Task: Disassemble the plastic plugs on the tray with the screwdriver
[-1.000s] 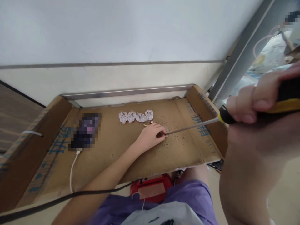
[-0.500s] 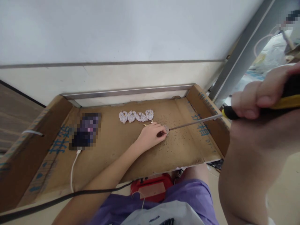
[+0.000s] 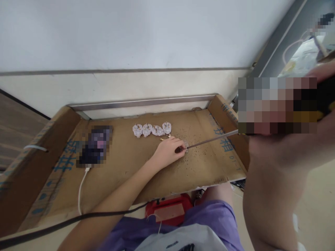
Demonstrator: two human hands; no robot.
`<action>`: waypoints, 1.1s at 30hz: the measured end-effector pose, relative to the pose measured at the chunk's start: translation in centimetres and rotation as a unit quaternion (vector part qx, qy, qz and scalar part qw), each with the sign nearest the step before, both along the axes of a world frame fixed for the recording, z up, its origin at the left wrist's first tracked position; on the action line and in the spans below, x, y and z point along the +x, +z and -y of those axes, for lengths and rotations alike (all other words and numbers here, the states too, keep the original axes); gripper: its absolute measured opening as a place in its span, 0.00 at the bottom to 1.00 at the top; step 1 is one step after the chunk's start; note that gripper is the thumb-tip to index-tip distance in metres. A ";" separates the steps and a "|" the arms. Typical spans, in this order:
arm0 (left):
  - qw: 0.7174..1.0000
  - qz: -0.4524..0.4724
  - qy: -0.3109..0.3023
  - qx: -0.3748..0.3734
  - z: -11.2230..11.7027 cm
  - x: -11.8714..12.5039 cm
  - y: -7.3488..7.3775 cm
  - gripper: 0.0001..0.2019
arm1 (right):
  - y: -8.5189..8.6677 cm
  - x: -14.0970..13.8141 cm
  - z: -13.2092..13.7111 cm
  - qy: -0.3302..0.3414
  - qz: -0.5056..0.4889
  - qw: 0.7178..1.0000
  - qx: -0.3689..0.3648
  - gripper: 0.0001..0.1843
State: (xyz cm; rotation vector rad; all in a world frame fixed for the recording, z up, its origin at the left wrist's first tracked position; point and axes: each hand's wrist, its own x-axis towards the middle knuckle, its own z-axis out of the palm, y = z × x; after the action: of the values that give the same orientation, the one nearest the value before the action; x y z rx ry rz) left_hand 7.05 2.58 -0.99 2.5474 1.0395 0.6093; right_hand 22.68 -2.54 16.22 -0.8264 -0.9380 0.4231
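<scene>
My left hand (image 3: 172, 149) rests on the cardboard, thumb and fingers pinched round a small clear plug (image 3: 186, 144), mostly hidden by the fingertips. In my right hand (image 3: 277, 116), raised close to the camera and partly pixelated, is a screwdriver (image 3: 211, 139) with a black and yellow handle. Its long thin shaft slopes down to the left, and the tip meets the plug at my left fingertips. Just beyond the left hand several clear plugs (image 3: 147, 129) stand in a row with their metal pins up. Small brass-coloured pieces (image 3: 162, 139) lie beside my left knuckles.
The cardboard work surface (image 3: 125, 160) has raised sides, with dark specks scattered near the plug. A pixelated phone (image 3: 96, 144) with a white cable (image 3: 80, 188) lies at left. A black cable (image 3: 110, 213) crosses the front. Below sits a red object (image 3: 170, 209); a white wall stands behind.
My right hand has shifted slightly left and down with the screwdriver, whose tip has dropped a little at the plug. My left hand has stayed in place.
</scene>
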 end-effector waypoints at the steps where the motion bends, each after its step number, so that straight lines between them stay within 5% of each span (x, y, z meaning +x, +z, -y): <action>1: 1.000 0.000 -0.001 -0.001 0.0 0.0 0.0 0.04 | 0.0 0.1 -0.1 0.008 0.004 1.000 0.001 0.13; 33: 1.000 -0.010 0.001 0.024 0.0 0.2 -0.2 0.06 | 0.0 0.0 -0.7 -0.021 -0.026 0.999 -0.014 0.17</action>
State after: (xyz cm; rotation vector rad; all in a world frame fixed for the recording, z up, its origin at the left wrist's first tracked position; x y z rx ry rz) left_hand 7.24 2.57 -1.20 2.5994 1.0463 0.6178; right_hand 22.66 -1.88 16.24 -0.8559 -0.8675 0.4200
